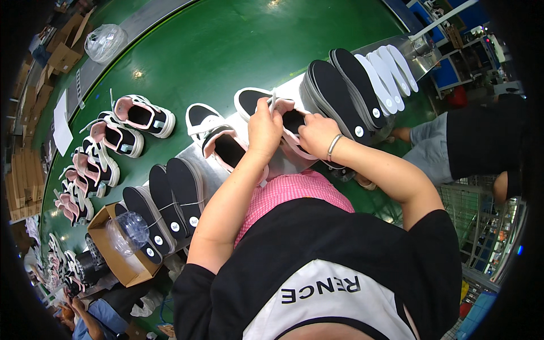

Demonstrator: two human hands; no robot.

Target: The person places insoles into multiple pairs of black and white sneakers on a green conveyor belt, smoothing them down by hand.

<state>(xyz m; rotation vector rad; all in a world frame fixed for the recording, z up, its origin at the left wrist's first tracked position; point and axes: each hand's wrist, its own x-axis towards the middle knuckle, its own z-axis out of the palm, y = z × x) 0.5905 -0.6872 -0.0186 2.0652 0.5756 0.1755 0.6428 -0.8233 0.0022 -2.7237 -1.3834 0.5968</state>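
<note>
In front of my body, a black, white and pink sneaker [292,120] is held between my two hands, its toe pointing away from me. My left hand [265,129] pinches the pale tongue or lace end at the left of the opening. The fingers of my right hand [318,136], bent at the collar, grip the right edge of the opening; the fingertips are partly hidden inside. A matching sneaker [224,146] rests just left of my left forearm. Black insoles [334,96] lie stacked right beside my right hand.
White insoles [391,76] lie at the far right. More black insoles [164,204] and a cardboard box [133,269] holding clear plastic are at the left. Several sneakers [141,115] line the green surface [226,45]. Another person [447,141] is at the right, another at lower left.
</note>
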